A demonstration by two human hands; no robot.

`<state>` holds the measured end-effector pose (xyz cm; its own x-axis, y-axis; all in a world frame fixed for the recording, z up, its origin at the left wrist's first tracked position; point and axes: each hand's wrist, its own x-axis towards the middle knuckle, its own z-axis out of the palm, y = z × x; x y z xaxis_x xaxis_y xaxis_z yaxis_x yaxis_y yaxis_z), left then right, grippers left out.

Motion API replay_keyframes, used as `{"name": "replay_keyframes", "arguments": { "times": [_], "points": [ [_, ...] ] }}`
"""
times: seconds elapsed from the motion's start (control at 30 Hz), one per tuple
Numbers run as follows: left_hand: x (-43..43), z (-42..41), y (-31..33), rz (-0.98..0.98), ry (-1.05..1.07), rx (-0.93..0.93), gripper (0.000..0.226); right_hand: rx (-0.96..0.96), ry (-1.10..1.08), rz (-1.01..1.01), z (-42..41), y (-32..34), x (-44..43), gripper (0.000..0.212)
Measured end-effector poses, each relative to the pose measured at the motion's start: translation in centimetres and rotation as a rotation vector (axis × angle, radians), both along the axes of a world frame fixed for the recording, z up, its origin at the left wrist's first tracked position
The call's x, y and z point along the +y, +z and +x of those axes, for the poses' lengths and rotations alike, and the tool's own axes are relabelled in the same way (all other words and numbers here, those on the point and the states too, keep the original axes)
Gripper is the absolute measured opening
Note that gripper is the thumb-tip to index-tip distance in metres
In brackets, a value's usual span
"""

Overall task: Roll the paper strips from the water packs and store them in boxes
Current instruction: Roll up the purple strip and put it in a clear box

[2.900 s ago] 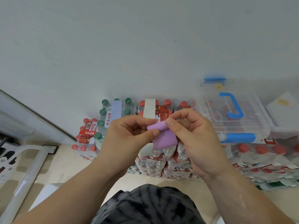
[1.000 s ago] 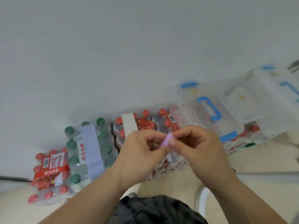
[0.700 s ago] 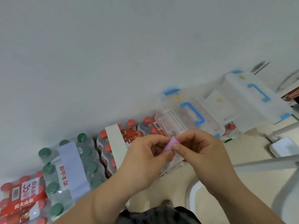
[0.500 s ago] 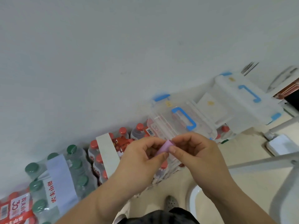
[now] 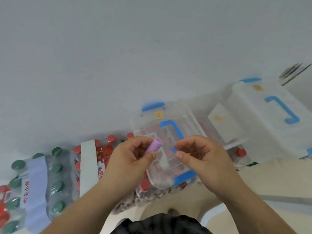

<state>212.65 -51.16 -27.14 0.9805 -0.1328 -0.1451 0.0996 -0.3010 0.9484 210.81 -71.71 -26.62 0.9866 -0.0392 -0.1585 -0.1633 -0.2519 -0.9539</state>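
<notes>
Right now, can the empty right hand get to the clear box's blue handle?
Probably yes. The right hand is open, holds nothing, and hovers just over the blue handle with nothing between them. The left hand has the purple roll.

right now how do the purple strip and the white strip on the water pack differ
The purple strip is rolled into a small tube and pinched in the left hand; the white strip lies flat and unrolled across the red-capped water pack, untouched. They differ in colour, purple against white. Both look like paper bands.

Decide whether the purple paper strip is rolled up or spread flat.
Rolled up: the purple paper strip forms a tight tube, its open end showing, pinched in the left hand.
</notes>
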Motion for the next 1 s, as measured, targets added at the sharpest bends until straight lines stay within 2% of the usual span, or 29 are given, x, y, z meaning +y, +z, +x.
{"name": "replay_keyframes", "arguments": {
  "times": [0.17, 0.27, 0.37, 0.47, 0.63, 0.8, 1.0],
  "points": [
    [-2.8, -0.7, -0.4, 0.155, 0.080, -0.030, 0.023, -0.057, 0.129, -0.161, 0.1, -2.4, -4.8, 0.014],
    [-4.1, -1.3, -0.6, 0.217, 0.096, -0.091, 0.037, -0.189, 0.264, -0.260, -0.2, -3.5, -6.0, 0.016],
    [-4.2, -1.3, -0.7, 0.342, 0.021, -0.205, 0.032, -0.320, 0.471, -0.404, -0.4, -4.7, -6.1, 0.023],
    [-4.0, -1.3, -1.0, 0.513, -0.113, -0.301, 0.032, -0.418, 0.555, -0.494, -0.4, -5.8, -6.1, 0.028],
    [-4.0, -1.7, -1.1, 0.457, -0.088, -0.314, 0.037, -0.508, 0.503, -0.549, -0.7, -6.6, -5.6, 0.026],
    [-3.6, -1.6, -1.3, 0.506, -0.153, -0.366, 0.030, -0.503, 0.497, -0.546, -0.5, -7.0, -5.6, 0.025],
    [-3.3, -1.3, -1.1, 0.450, -0.162, -0.263, 0.035, -0.454, 0.499, -0.534, -0.2, -6.8, -5.5, 0.025]
  ]
}}
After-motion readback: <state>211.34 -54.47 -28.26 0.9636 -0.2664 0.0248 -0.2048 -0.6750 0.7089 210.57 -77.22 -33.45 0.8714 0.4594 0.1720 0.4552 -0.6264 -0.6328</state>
